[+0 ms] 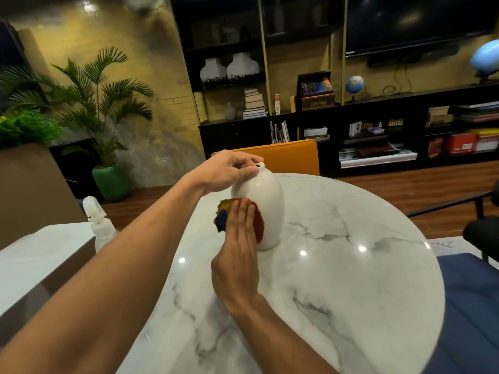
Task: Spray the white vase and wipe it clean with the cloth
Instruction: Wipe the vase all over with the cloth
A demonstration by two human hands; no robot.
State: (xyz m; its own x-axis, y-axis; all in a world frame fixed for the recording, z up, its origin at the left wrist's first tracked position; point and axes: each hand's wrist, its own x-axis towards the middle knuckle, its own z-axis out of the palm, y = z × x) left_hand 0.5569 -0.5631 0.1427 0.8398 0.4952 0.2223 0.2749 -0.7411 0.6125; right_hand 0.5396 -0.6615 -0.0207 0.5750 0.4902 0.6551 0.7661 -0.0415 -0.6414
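Note:
The white vase (266,203) stands upright on the round marble table (337,279), a little left of its middle. My left hand (229,170) grips the vase at its narrow neck from the left. My right hand (239,247) lies flat, fingers together, pressing a cloth (225,218) in yellow, blue and red against the vase's left side. Part of the cloth is hidden under my fingers. A clear spray bottle (98,222) stands at the left, partly behind my left forearm.
An orange chair back (283,156) stands behind the table. A dark blue seat (469,306) and a black chair (483,228) are at the right. A white surface (40,255) lies at the left. Potted plants and black shelves fill the background.

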